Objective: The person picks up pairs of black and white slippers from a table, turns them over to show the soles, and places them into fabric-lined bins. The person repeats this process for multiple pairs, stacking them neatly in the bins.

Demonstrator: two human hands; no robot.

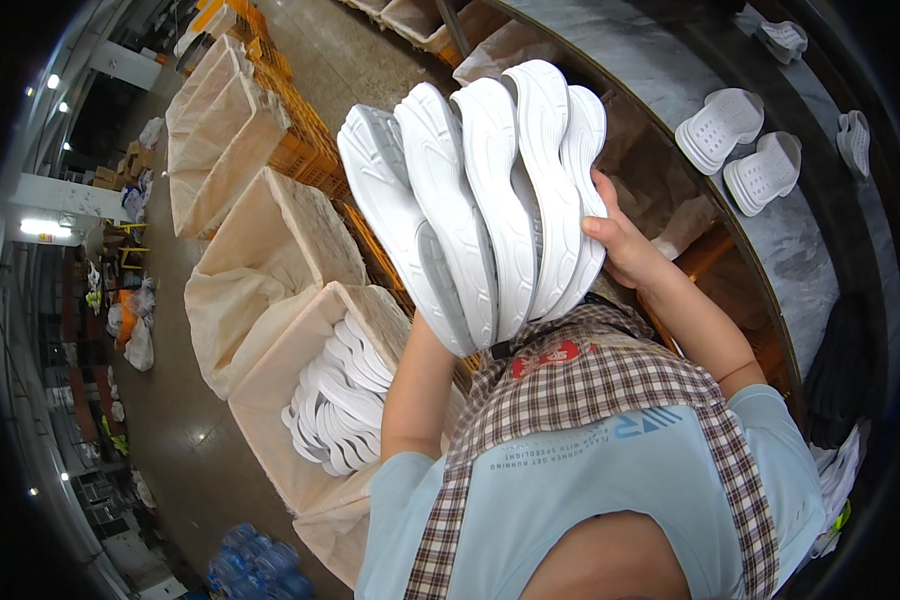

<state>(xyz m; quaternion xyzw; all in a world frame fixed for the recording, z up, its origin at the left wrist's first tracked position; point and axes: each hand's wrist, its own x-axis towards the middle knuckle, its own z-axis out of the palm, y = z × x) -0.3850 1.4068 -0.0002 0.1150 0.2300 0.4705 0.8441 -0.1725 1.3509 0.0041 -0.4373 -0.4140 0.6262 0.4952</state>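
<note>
Several white shoe soles (501,170) stand side by side in a fanned row in front of my chest, with grey showing between some of them. My right hand (620,232) is closed on the right end of the row, its thumb on the outermost sole. From the lower left my left forearm (420,390) reaches up behind the left end of the row. The soles hide my left hand and its fingers. Below that forearm, more white soles (340,400) lie heaped in a cloth-lined bin (260,425).
Other cloth-lined bins (260,270) and orange crates (310,150) line up at the left. To the right, a curved grey table (660,60) carries white perforated clogs (720,128). Blue bottles (255,565) stand on the floor at the lower left.
</note>
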